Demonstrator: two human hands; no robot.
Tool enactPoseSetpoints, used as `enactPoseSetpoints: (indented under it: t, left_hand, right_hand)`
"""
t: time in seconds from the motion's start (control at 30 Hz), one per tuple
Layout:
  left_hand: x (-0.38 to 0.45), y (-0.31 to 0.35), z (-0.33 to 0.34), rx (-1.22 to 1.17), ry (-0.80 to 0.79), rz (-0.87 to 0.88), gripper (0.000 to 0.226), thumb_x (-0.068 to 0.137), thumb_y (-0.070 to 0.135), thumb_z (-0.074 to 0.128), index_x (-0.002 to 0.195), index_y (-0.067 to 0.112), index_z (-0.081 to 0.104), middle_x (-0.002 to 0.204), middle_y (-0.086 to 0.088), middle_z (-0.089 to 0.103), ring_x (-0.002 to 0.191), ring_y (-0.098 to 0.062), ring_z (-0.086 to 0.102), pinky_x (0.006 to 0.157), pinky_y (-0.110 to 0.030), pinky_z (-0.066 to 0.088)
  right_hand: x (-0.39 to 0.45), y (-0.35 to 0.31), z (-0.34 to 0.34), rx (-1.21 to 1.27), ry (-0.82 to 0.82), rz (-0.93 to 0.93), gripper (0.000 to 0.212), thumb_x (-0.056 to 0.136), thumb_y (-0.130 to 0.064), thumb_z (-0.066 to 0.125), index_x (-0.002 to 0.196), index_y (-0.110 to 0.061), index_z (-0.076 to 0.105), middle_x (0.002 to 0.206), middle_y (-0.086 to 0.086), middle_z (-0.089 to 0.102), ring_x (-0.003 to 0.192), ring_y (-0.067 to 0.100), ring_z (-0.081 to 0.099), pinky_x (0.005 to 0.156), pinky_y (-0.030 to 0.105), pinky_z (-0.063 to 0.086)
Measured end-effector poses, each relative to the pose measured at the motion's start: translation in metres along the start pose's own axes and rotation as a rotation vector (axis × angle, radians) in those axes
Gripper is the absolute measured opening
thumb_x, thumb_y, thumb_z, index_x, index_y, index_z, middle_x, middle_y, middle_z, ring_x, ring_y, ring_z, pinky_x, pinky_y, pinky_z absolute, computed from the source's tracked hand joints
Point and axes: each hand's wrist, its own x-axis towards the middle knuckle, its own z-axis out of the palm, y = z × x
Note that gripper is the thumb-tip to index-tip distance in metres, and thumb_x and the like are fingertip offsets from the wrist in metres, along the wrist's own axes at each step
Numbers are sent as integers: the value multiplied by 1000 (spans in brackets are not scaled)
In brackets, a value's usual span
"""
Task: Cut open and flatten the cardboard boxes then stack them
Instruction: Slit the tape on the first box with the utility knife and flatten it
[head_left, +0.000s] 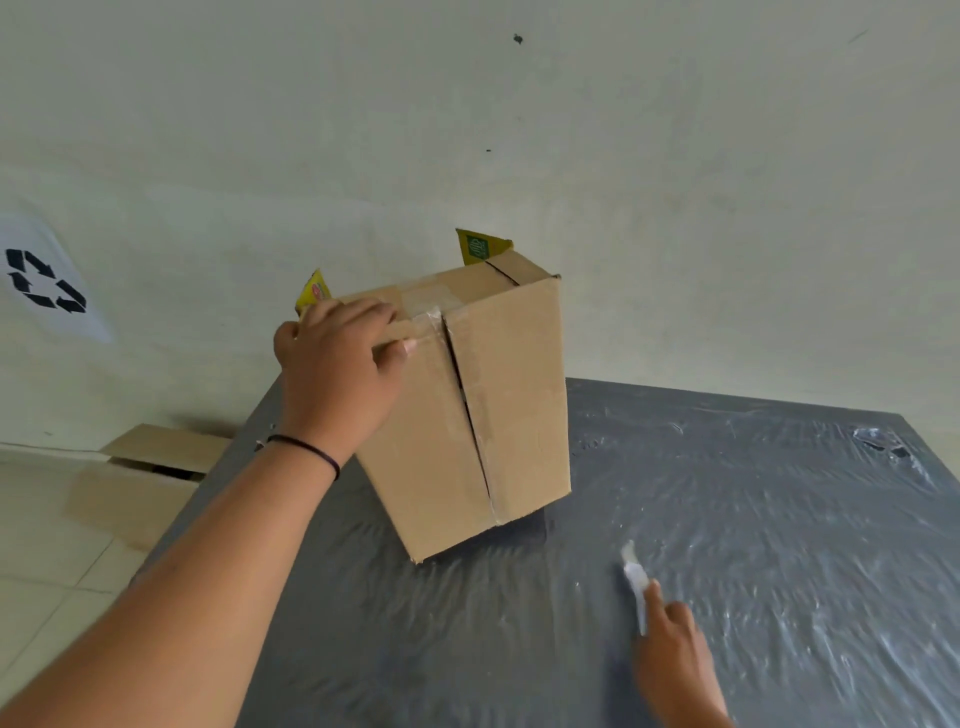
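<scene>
A: What does the scene show?

B: 1 cardboard box (467, 400) stands upright on a grey, plastic-covered counter (753, 519), near its far left corner. The left hand (340, 374) grips the box's top left edge, fingers curled over it.

A: And the other hand?

B: The right hand (675, 654), near and to the right, pinches a pale cutter (636, 582), which is blurred and well apart from the box.

A: How far along is the work?

B: Early, I judge. The seam facing us looks split, with tape remnants at the top, yet the box keeps its full shape. Flattening and stacking remain.

A: Any other boxes?

B: 1 more cardboard piece (140, 483) lies on the floor (47, 561) to the left; I cannot tell whether it is flattened.
</scene>
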Motion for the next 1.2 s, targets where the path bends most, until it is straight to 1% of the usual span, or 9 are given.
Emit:
enactPoseSetpoints:
  t: [0.17,0.3,0.43,0.57,0.77,0.93,1.03,1.1,1.2]
  left_hand:
    - [-18,26,7,15,23,72,29,82,31,70,109,19,69,117,3,68,110,-28,55,84,-43,35]
    - [-27,37,9,32,-4,97,30,82,31,69,110,19,69,119,4,67,109,-27,55,85,-43,34]
    - [-35,38,8,14,-11,124,31,83,32,68,111,20,69,120,5,66,110,-25,54,85,-41,33]
    - [-45,36,8,-47,-20,157,35,81,37,58,108,19,71,118,3,66,107,-23,53,88,-41,36]
    - [-61,34,8,-121,61,213,26,79,7,65,103,17,69,107,-2,61,99,-25,60,91,-60,39]
    - [-61,31,10,-215,43,136,32,79,0,55,101,19,68,108,0,60,103,-21,58,93,-63,37]
    - [-57,28,10,-277,19,98,29,76,3,52,94,19,68,108,0,59,103,-19,57,93,-64,36]
    - [-57,27,9,-330,12,62,20,76,13,53,88,19,68,107,1,58,103,-19,56,96,-61,33]
    - [-56,29,4,-456,27,20,25,75,37,52,66,17,64,101,2,56,101,-13,51,97,-47,31]
  right_hand:
    - [12,59,31,18,89,-4,54,53,7,77,106,11,67,71,29,55,50,49,56,49,52,49]
    - [0,41,-3,-79,-73,129,59,89,-34,51,143,-17,33,128,12,45,118,33,46,96,40,41]
    - [-9,-8,-58,230,59,50,51,92,-33,46,139,-16,38,129,10,47,121,27,43,101,38,38]
    - [-23,-87,-135,677,305,-335,81,87,-41,62,151,-28,15,154,-3,18,140,17,24,106,33,32]
    - [-25,-162,-162,474,391,-403,110,70,-69,63,148,-39,-9,156,-3,-19,147,26,-5,116,54,13]
    - [-15,-175,-158,391,451,-343,109,69,-74,60,150,-32,2,156,5,-18,146,30,-5,115,57,12]
    - [-14,-172,-158,529,416,-447,99,69,-65,69,148,-36,15,155,-6,-16,146,28,10,111,51,30]
    - [-17,-169,-163,645,378,-521,88,73,-57,71,145,-35,26,154,-13,-13,143,24,21,102,40,42]
    - [-18,-166,-171,694,370,-540,66,81,-48,66,137,-30,38,155,-8,-3,137,25,34,94,32,40]
